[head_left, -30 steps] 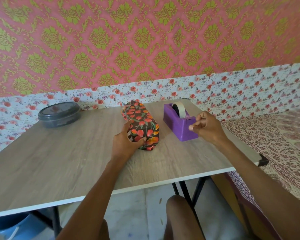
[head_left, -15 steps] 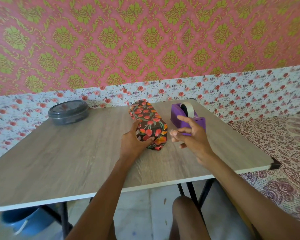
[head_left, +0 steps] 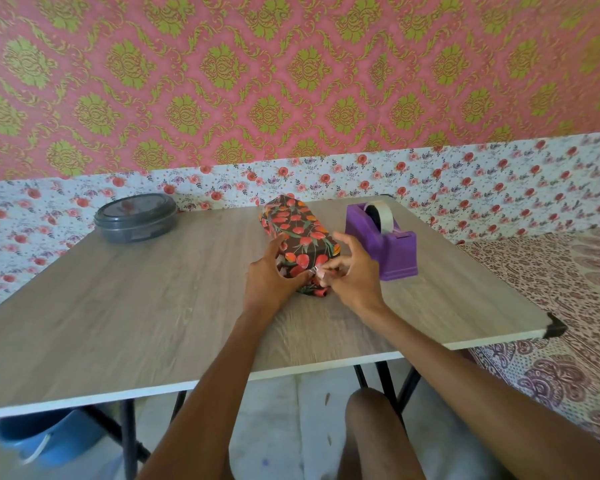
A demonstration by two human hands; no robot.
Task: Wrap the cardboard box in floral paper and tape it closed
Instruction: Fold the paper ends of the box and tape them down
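Table (head_left: 153, 323) centre: wrapped box (head_left: 298, 230) lies lengthwise, tape dispenser (head_left: 392, 251) just beside it. My left hand (head_left: 271, 282) grips its near end. Right hand (head_left: 354, 278) has come over from the dispenser, pinching a tape strip (head_left: 321, 273) at the end fold. Sealing looks next.

A person's left grip (head_left: 271, 278) holds the near end of a floral-wrapped box (head_left: 298, 233) on a wooden tabletop (head_left: 153, 306), while the right grip (head_left: 355, 277) pinches a pale tape strip (head_left: 321, 273) against it; a purple tape dispenser (head_left: 394, 249) stands just beside.
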